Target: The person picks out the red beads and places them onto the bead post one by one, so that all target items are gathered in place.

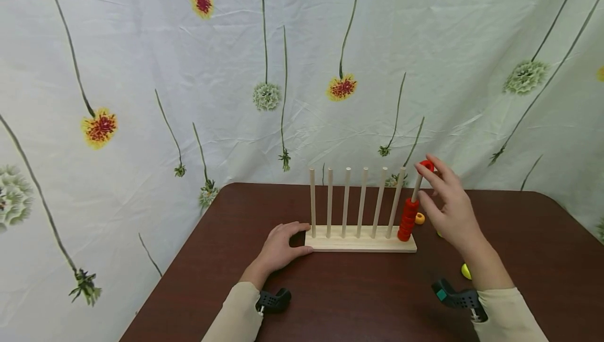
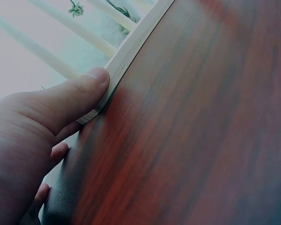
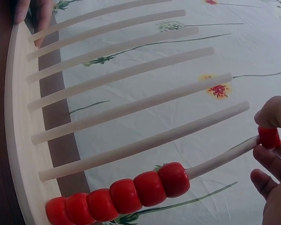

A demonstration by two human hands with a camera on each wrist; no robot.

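A pale wooden rack (image 1: 360, 246) with a row of several upright pegs stands on the table. My left hand (image 1: 278, 247) grips the left end of its base, thumb along the front edge and fingers at the back. In the left wrist view the thumb (image 2: 84, 93) lies against the base's edge. Several red beads (image 1: 408, 220) are stacked at the bottom of the rightmost peg. My right hand (image 1: 450, 211) pinches another red bead (image 3: 269, 137) at that peg's top end. In the right wrist view the peg tip meets this bead; how far it goes in is hidden.
Behind the rack's right end lies an orange bead (image 1: 420, 218). A yellow bead (image 1: 466, 271) sits near my right forearm, partly covered by it. The dark brown table (image 1: 358, 289) reaches back to a white flowered cloth (image 1: 302, 69). Black straps with cameras circle both wrists.
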